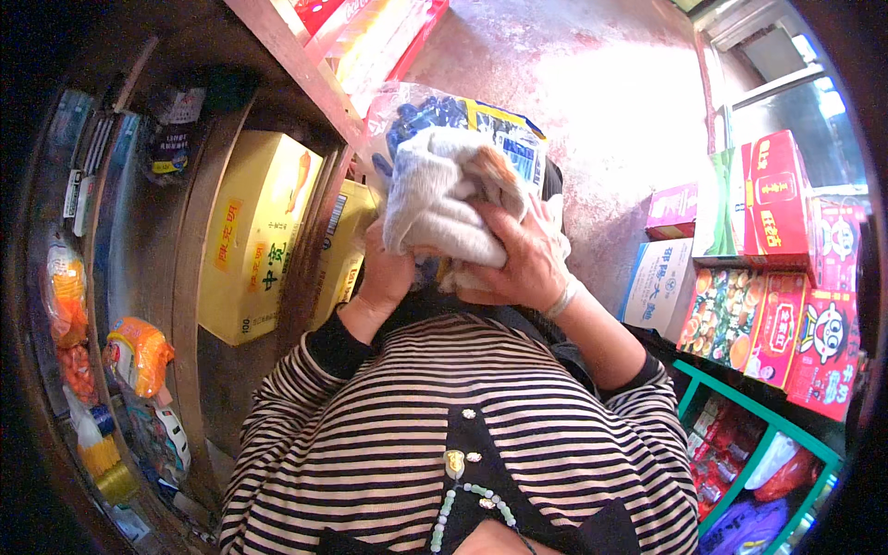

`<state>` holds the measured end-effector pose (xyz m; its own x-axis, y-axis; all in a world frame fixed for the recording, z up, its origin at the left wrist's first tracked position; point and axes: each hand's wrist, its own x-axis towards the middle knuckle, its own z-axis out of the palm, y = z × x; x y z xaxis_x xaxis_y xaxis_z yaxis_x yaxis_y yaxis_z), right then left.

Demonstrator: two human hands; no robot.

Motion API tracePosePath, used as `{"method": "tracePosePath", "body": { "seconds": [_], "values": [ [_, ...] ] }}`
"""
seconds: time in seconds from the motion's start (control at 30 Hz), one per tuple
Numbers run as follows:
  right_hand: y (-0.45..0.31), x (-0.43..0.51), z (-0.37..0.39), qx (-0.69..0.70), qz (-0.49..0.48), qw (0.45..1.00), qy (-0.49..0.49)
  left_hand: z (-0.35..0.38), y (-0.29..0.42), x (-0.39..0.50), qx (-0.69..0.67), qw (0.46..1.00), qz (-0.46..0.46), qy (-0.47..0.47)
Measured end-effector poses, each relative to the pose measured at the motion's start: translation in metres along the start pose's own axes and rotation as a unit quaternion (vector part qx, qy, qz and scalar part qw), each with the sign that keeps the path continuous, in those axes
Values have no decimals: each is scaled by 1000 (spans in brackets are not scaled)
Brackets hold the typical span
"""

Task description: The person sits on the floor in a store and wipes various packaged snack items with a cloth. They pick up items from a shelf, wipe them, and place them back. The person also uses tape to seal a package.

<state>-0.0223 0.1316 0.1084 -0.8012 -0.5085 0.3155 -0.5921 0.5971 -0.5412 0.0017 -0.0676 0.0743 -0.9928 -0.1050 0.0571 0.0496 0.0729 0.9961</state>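
A folded bundle of whitish knitted fabric (444, 201), perhaps gloves, with a brown patch, is held in front of my chest. My left hand (390, 267) grips its lower left side. On the right, my right hand (531, 253) has its thumb pressed over the bundle and its fingers beneath. Behind the bundle is a clear plastic package (510, 132) with blue contents and a yellow and blue printed part; what supports it is hidden.
Wooden shelves (201, 180) at the left hold yellow cartons (260, 236) and bagged goods. Red and printed boxes (777, 201) are stacked at the right above a green-framed rack (760, 451). Red drink cases (416, 41) stand ahead on the left.
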Motion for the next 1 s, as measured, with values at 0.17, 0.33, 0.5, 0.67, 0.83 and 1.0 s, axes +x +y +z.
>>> {"method": "tracePosePath", "body": {
  "seconds": [0.17, 0.33, 0.5, 0.67, 0.83, 1.0],
  "values": [
    [55, 42, 10, 48, 60, 991, 107, -13, -8, 1, 84, 996, 2, -25],
    [110, 113, 13, 4, 242, 961, 135, -3, -24, 5, -56, 998, -35, 6],
    [81, 107, 25, 23, 100, 979, 175, -5, -35, 7, -108, 991, -80, 12],
    [1, 63, 20, 89, -10, 989, 118, -11, -58, 0, -175, 980, -97, 5],
    [-51, 34, 22, 67, -103, 990, -75, -11, -92, -1, -503, 845, -172, -53],
    [-11, 85, 23, 50, -166, 985, 20, -16, -84, -5, -233, 967, -102, 4]
  ]
}}
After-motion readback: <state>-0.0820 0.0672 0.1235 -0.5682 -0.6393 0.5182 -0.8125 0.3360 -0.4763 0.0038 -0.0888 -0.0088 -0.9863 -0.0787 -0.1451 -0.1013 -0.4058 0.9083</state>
